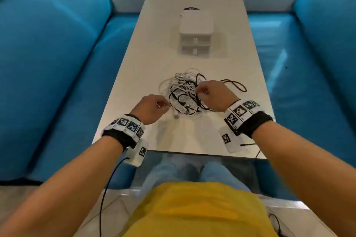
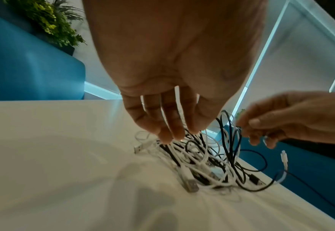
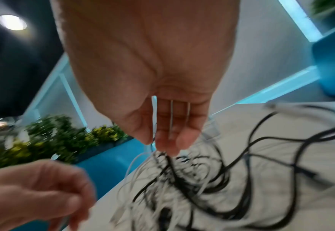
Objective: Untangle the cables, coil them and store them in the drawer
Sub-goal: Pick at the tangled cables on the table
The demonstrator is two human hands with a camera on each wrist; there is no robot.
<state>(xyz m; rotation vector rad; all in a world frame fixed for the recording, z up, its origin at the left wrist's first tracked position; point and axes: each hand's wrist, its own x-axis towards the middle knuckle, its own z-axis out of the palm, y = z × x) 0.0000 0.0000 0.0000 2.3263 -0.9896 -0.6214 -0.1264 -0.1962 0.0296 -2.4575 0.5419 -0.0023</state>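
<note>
Untangling has barely begun: the cable tangle [image 1: 189, 93] sits mid-table [image 1: 138, 75] short of the closed drawer unit [image 1: 195, 33], the left hand [image 1: 153, 107] pinching a white strand, the right hand [image 1: 212, 95] pinching black and white strands, next a slow pull apart.

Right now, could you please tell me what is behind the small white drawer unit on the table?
Behind the small white drawer unit, a dark rounded object peeks over its top edge. The unit covers most of it, so what it is cannot be told.

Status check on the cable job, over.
Left hand and right hand both pinching strands. Cable tangle still knotted on table. Drawer unit shut, nothing blocking.
</note>
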